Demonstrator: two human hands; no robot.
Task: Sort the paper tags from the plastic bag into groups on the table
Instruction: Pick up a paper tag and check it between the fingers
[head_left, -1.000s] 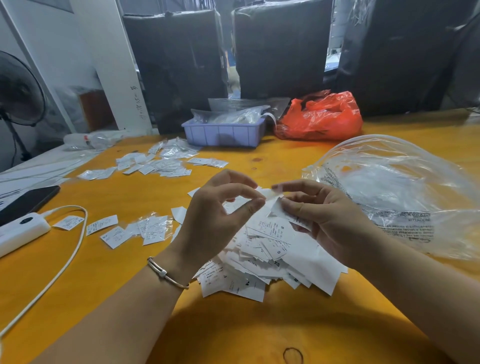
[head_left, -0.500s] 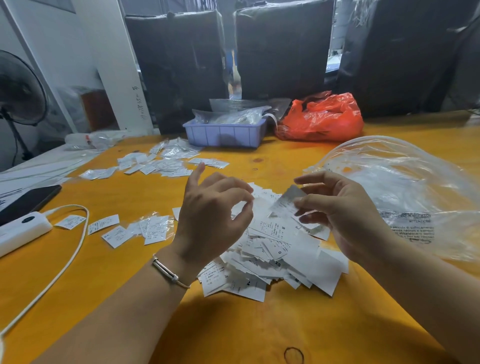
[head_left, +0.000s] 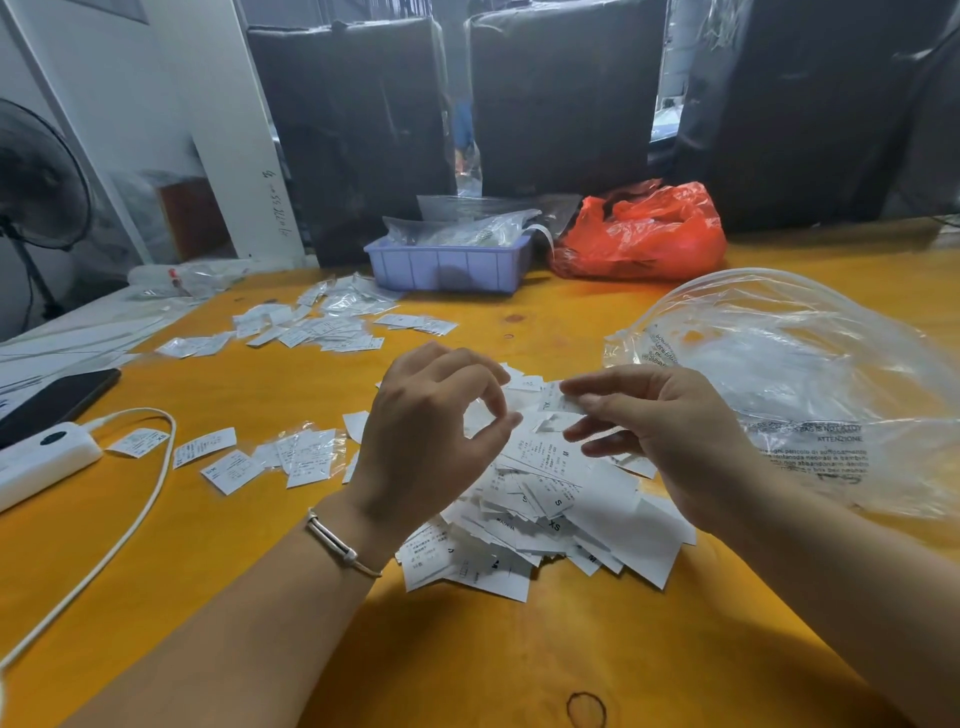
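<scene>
Right hand (head_left: 670, 441), a half-second back lifting one tilted tag clear of the heap, now lower and pinching an XL-marked paper tag (head_left: 558, 402) between thumb and forefinger just above the pile of tags (head_left: 545, 514); left hand (head_left: 431, 441) beside it, index finger no longer raised, fingers now curled toward the thumb, whether gripping anything impossible to tell. Pile partly hidden under both hands, most print too small to read; sorted groups (head_left: 311, 327) farther left on the orange table (head_left: 260, 519), clear plastic bag (head_left: 805, 389) at right, cut off by the frame edge.
</scene>
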